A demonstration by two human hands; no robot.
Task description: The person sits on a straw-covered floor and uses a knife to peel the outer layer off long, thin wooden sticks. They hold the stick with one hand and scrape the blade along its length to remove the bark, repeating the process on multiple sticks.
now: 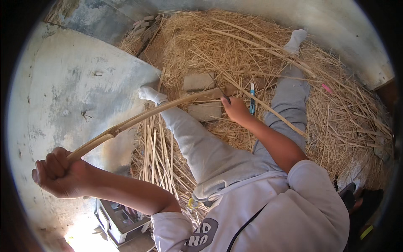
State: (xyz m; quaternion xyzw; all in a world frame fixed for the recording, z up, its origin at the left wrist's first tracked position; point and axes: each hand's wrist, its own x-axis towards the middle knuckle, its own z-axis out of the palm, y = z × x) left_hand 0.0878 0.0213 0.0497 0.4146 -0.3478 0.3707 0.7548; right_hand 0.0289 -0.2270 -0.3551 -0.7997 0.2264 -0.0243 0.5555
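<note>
My left hand [63,172] is raised at the left, its fingers wrapped round the near end of a long split bamboo pole [155,110]. The pole slants up and away across my left shin, and a piece partly split off it shows not far from that hand. At its far end my right hand [237,110] is closed on a dark-handled knife [226,98]. The knife's thin blade meets the pole or lies just over it; I cannot tell which. Below the pole's far part lie two flat bricks, one farther [198,82] and one nearer [205,111].
A blue utility knife [252,98] lies right of my right hand. Straw-like shavings [201,42] cover the floor, with long strips [260,44] on top. More strips [163,164] lie left of my leg, near an open box [121,220]. A pale wall [71,96] stands at left.
</note>
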